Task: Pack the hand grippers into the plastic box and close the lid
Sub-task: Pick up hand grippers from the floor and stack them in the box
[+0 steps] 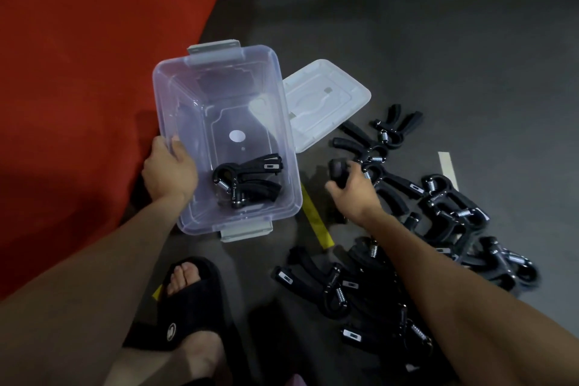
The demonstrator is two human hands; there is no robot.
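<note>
Just to the left of the right hand, across a narrow strip of grey floor with a yellow tape strip on it, stands the open plastic box, so the carry ahead looks like a short sideways swing leftward over the near wall. That hand has its fingers curled around the black handle of a hand gripper at the near-left edge of the scattered pile of grippers, which spreads away to its right and back toward the person. The piece it holds seems to point up and away from the palm, though blur hides its full shape. The left hand grips the box's left rim, thumb hooked inside, steadying it against the red mat. One gripper in the box lies flat near the closest end, handles pointing right. Beyond the right hand, leaning against the box's right side, rests the white lid, nearer this hand than the other.
</note>
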